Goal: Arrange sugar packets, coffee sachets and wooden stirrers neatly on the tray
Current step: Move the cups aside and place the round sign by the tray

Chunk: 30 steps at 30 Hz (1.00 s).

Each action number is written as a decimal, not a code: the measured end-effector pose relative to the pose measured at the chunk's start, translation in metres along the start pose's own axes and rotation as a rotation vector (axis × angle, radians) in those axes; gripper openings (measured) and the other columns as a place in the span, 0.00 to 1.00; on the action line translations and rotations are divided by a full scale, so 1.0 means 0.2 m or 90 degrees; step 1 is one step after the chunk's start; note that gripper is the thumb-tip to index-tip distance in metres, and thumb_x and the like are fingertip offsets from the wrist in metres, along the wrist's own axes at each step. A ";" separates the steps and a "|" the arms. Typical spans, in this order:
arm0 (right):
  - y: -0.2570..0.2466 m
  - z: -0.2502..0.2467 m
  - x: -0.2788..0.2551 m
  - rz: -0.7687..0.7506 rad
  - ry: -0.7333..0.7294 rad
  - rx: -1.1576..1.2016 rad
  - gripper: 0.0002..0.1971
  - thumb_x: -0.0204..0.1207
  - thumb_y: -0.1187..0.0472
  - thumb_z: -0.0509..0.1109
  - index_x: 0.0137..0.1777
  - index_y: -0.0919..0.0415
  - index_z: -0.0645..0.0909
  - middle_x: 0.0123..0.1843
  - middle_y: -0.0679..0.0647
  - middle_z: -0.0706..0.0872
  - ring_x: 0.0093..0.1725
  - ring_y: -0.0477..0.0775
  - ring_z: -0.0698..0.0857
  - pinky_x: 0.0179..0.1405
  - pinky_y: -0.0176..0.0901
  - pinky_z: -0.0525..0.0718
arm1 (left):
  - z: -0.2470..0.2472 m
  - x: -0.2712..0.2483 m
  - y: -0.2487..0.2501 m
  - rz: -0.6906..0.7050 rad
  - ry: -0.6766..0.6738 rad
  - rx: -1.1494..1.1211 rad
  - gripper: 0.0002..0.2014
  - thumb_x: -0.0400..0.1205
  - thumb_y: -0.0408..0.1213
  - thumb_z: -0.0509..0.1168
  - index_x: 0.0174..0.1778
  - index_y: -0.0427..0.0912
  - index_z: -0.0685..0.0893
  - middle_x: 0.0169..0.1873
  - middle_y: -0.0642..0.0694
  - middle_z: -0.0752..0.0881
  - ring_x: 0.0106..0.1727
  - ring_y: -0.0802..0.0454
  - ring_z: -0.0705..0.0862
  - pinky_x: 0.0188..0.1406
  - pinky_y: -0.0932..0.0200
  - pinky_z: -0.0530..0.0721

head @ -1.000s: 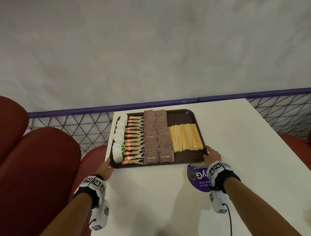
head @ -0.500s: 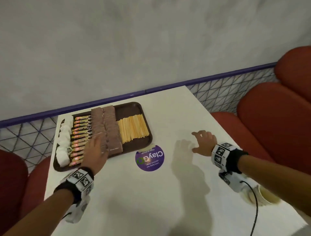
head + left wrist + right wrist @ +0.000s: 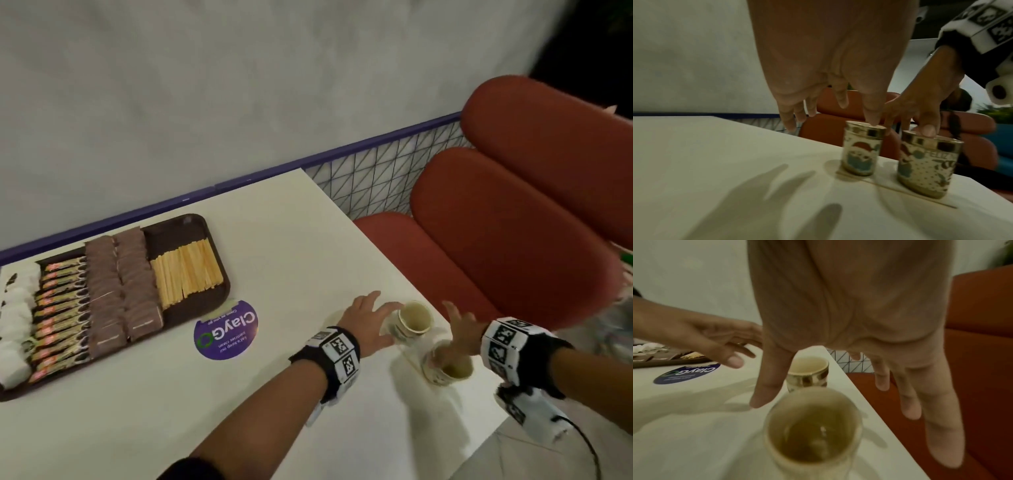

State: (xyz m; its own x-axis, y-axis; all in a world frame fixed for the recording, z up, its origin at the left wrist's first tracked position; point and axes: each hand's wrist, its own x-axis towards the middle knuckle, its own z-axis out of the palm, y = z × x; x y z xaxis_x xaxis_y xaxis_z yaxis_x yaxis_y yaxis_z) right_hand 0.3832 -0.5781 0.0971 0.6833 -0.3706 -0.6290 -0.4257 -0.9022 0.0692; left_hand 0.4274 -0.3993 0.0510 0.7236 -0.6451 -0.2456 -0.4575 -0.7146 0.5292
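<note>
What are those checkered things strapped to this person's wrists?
Both the left hand and the right hand are bare, with bare forearms. Each wrist wears a black band carrying white blocks printed with black square code markings. Below each hangs a white camera housing; a thin black cable trails from the right one.

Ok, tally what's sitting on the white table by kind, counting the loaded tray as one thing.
Dark brown plastic tray: 1
Printed paper cups: 2
Round purple ClayGo sticker: 1
Thin pale stick by the cups: 1
Total: 5
</note>
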 end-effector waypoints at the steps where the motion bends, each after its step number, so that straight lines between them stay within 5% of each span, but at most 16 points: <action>1: 0.01 0.02 0.00 0.003 -0.008 0.004 0.59 0.65 0.45 0.77 0.81 0.57 0.34 0.77 0.65 0.60 0.77 0.66 0.65 0.74 0.55 0.66 | 0.02 0.03 0.04 0.004 -0.007 0.004 0.32 0.79 0.48 0.66 0.79 0.53 0.63 0.81 0.39 0.54 0.79 0.39 0.56 0.78 0.46 0.60; 3: 0.02 0.04 0.00 -0.007 -0.017 0.031 0.59 0.65 0.46 0.78 0.81 0.57 0.35 0.76 0.66 0.63 0.75 0.66 0.68 0.68 0.54 0.72 | 0.06 0.09 0.09 0.004 -0.011 0.005 0.32 0.79 0.49 0.67 0.78 0.52 0.64 0.81 0.39 0.55 0.79 0.39 0.57 0.77 0.47 0.61; 7: 0.04 0.02 0.02 -0.033 -0.073 0.119 0.59 0.61 0.50 0.81 0.80 0.53 0.38 0.71 0.64 0.69 0.66 0.67 0.77 0.38 0.47 0.83 | 0.08 0.15 0.09 -0.009 -0.034 0.028 0.31 0.79 0.46 0.67 0.77 0.51 0.65 0.80 0.41 0.59 0.77 0.39 0.61 0.75 0.47 0.64; 10: 0.02 0.02 0.02 -0.062 -0.094 0.106 0.60 0.61 0.50 0.81 0.80 0.55 0.38 0.70 0.64 0.73 0.63 0.66 0.80 0.46 0.55 0.88 | 0.08 0.17 0.08 -0.021 -0.067 0.052 0.26 0.80 0.38 0.64 0.75 0.47 0.68 0.75 0.40 0.68 0.73 0.37 0.68 0.71 0.46 0.68; 13: 0.01 0.01 0.02 -0.078 -0.078 0.086 0.56 0.61 0.47 0.80 0.79 0.56 0.44 0.62 0.58 0.76 0.64 0.61 0.79 0.59 0.51 0.83 | 0.08 0.17 0.08 -0.019 -0.093 0.056 0.25 0.80 0.36 0.64 0.73 0.44 0.68 0.62 0.36 0.79 0.62 0.34 0.79 0.60 0.45 0.76; 19: -0.02 0.00 0.02 -0.110 -0.032 0.157 0.44 0.66 0.53 0.79 0.74 0.60 0.53 0.43 0.49 0.73 0.51 0.52 0.74 0.49 0.38 0.68 | 0.12 0.14 0.07 -0.001 -0.098 0.054 0.27 0.78 0.30 0.65 0.73 0.41 0.64 0.65 0.35 0.76 0.64 0.35 0.75 0.61 0.42 0.77; 23: -0.04 0.03 0.05 -0.152 -0.008 0.197 0.55 0.62 0.59 0.80 0.79 0.50 0.42 0.69 0.60 0.71 0.66 0.62 0.76 0.64 0.49 0.75 | 0.10 0.17 0.07 -0.018 -0.076 0.023 0.20 0.82 0.30 0.56 0.71 0.40 0.66 0.61 0.33 0.77 0.63 0.34 0.75 0.59 0.41 0.76; 27: -0.06 0.05 0.04 -0.228 0.033 0.191 0.44 0.67 0.62 0.73 0.77 0.46 0.49 0.69 0.57 0.65 0.55 0.62 0.82 0.51 0.47 0.81 | 0.07 0.17 0.03 -0.032 -0.067 0.000 0.20 0.82 0.30 0.54 0.71 0.43 0.66 0.58 0.33 0.80 0.59 0.34 0.78 0.59 0.39 0.78; 30: -0.08 0.07 0.05 -0.259 0.063 0.134 0.37 0.69 0.61 0.70 0.76 0.52 0.56 0.70 0.57 0.65 0.59 0.60 0.79 0.51 0.41 0.75 | 0.05 0.18 0.01 -0.040 -0.066 -0.030 0.19 0.82 0.29 0.52 0.69 0.43 0.67 0.57 0.34 0.81 0.57 0.34 0.79 0.57 0.38 0.79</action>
State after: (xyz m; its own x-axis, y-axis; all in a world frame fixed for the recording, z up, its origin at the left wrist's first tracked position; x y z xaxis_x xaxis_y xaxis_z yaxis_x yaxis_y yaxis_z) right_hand 0.3881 -0.5650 0.0799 0.8685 -0.0242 -0.4952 -0.2152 -0.9182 -0.3325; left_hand 0.4475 -0.4260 0.0349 0.6918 -0.6259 -0.3601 -0.3867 -0.7423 0.5473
